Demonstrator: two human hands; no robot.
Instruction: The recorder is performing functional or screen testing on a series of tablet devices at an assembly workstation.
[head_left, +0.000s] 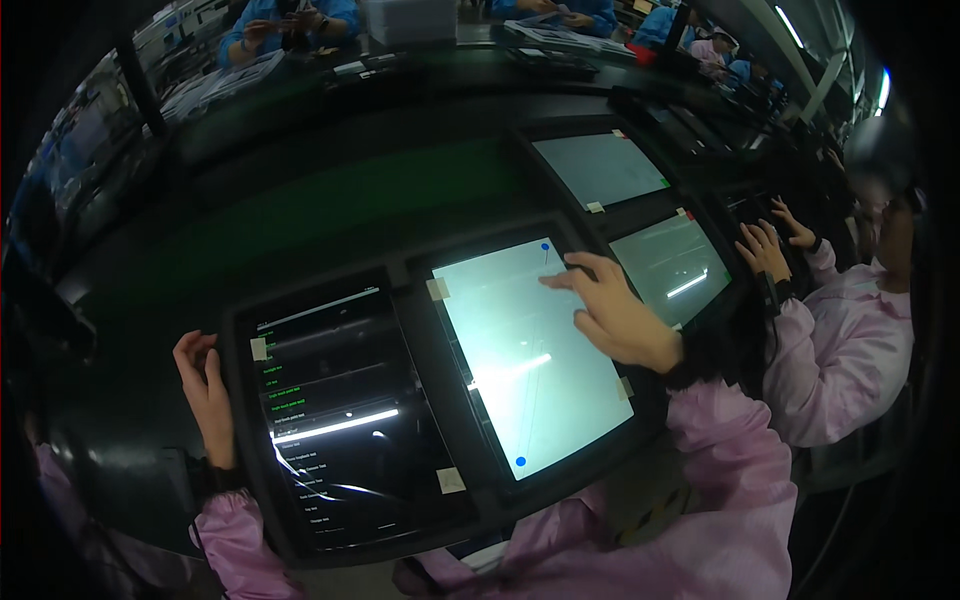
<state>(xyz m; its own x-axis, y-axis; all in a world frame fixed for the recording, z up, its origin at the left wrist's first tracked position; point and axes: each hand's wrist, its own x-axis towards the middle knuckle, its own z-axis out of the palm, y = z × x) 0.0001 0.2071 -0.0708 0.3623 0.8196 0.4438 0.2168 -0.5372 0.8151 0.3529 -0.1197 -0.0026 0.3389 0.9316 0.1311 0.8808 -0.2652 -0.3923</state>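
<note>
Two tablets sit side by side in a black padded tray in front of me. The left tablet (350, 430) has a dark screen with a list of short lines, some green, and glare across it. The right tablet (530, 400) shows a bright, nearly white screen with a blue dot near the top and another near the bottom. Over its upper right part reaches my right hand (625, 315), holding nothing, fingers stretched towards the glass; contact is unclear. Beside the tray's left edge is my left hand (206, 400), empty, its fingers loosely bent and apart.
Two more light-screened tablets, a far one (600, 170) and a nearer one (675, 260), lie to the right. A co-worker in a pink smock (840, 340) works at the right. Across the dark green bench (290, 200), people in blue work near a white stack (410, 20).
</note>
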